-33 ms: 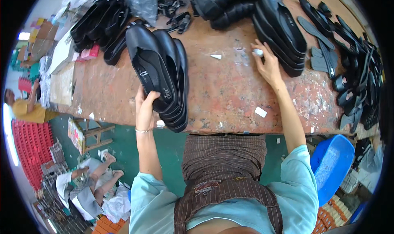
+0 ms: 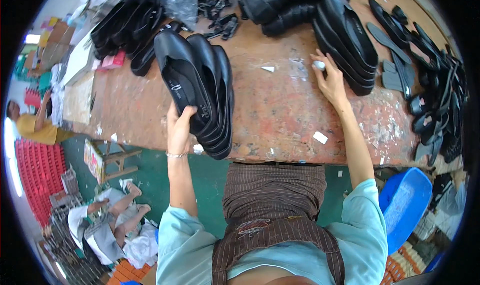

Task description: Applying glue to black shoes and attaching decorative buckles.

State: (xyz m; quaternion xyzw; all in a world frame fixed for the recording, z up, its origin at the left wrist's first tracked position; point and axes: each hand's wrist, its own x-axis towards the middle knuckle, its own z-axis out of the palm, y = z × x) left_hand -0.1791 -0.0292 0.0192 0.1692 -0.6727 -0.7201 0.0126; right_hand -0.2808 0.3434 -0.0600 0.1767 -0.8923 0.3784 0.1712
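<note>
Several black slip-on shoes (image 2: 215,87) are nested in a slanting stack, toes away from me. My left hand (image 2: 178,130) grips this stack at its heel end, with the thumb inside the nearest shoe. The heels hang close to the table's near edge. My right hand (image 2: 332,85) rests by the left side of another nested stack of black shoes (image 2: 345,47). Its fingers are bent and apart, and one fingertip has a white covering (image 2: 319,65). I cannot tell whether that hand touches the stack.
Worn reddish table (image 2: 272,110) with white scraps. Black boots (image 2: 285,17) lie at the back; black shoes (image 2: 125,27) at the back left. Sandals and soles (image 2: 440,105) crowd the right end. A blue tub (image 2: 407,205) stands below right. Other people are at the left.
The view has shifted slightly, so the table and shoes sit a little farther right in it. Both hands keep the same places against the shoes.
</note>
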